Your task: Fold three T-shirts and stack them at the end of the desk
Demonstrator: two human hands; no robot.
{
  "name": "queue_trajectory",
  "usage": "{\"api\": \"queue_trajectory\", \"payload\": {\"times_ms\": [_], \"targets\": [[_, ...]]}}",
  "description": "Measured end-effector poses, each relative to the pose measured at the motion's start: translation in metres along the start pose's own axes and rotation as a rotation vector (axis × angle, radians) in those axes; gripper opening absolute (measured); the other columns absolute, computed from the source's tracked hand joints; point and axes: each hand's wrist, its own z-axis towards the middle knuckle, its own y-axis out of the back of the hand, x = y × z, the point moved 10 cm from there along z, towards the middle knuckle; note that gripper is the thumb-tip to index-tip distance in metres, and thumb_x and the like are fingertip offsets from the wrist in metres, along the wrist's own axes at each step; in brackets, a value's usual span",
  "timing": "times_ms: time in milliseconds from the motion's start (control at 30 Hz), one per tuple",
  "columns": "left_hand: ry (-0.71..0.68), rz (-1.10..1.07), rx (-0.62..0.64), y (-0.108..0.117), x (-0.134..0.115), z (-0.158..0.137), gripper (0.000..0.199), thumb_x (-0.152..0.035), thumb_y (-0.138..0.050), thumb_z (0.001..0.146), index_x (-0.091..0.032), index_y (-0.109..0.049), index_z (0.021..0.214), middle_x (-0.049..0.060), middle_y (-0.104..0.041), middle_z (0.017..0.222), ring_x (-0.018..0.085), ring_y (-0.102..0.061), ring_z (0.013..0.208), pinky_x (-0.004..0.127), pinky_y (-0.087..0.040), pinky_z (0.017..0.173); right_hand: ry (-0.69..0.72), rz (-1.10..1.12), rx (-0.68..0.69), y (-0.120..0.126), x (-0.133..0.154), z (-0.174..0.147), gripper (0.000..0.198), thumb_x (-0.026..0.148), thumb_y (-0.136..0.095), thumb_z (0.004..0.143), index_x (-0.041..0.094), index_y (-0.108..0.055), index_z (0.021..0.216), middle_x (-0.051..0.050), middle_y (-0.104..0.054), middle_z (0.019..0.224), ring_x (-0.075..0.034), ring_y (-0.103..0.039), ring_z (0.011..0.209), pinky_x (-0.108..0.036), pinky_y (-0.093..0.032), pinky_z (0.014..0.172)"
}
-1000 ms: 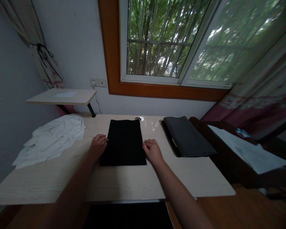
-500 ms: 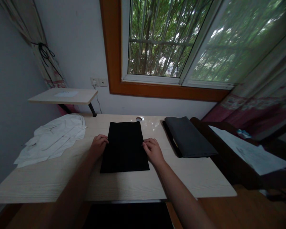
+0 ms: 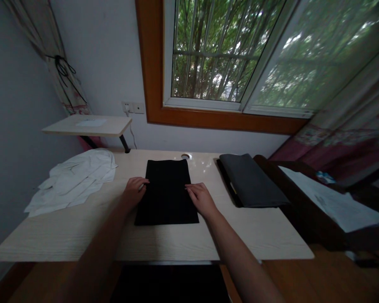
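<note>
A black, flat rectangle of what looks like folded cloth [image 3: 166, 202] lies on the pale wooden table in front of me. My left hand [image 3: 134, 192] is at its left edge, fingertips resting just over the border on the upper surface. On the opposite side, my right hand [image 3: 202, 198] reaches over the right edge, with its fingers extended and the thumb close below them. Both hands touch the black piece without lifting it. Its top looks smooth, and the inner layers are hidden.
Crumpled white cloth [image 3: 78, 179] lies on the table [image 3: 246, 240] at left, below a small raised shelf [image 3: 91, 126]. A dark grey folded item [image 3: 252, 181] is at the right. Beyond the table's right side, a white sheet [image 3: 331, 200] rests on dark brown furniture [image 3: 306, 214].
Both hands have shifted slightly inward, so their fingertips now lie farther over the black cloth. The view has tilted a little; the cloth stays flat on the table.
</note>
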Motion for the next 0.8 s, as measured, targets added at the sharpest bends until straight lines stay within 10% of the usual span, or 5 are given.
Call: {"api": "queue_trajectory", "payload": {"times_ms": [567, 800], "targets": [[0.034, -0.082, 0.079, 0.0026, -0.0042, 0.0012, 0.02, -0.026, -0.049, 0.087, -0.025, -0.064, 0.072, 0.002, -0.072, 0.082, 0.022, -0.062, 0.088, 0.042, -0.047, 0.091, -0.029, 0.055, -0.002, 0.0067, -0.0027, -0.0008, 0.046, 0.04, -0.042, 0.105, 0.024, -0.067, 0.069, -0.003, -0.067, 0.074, -0.021, -0.06, 0.082, -0.036, -0.045, 0.083], [0.028, -0.074, 0.06, 0.0039, -0.0019, 0.0006, 0.019, -0.024, -0.048, 0.087, -0.024, -0.063, 0.076, 0.002, -0.069, 0.083, 0.022, -0.061, 0.088, 0.041, -0.046, 0.091, -0.006, 0.078, -0.049, 0.0086, -0.0053, -0.0013, 0.035, 0.038, -0.046, 0.104, 0.023, -0.072, 0.086, -0.005, -0.07, 0.086, -0.021, -0.061, 0.087, -0.037, -0.046, 0.086]]}}
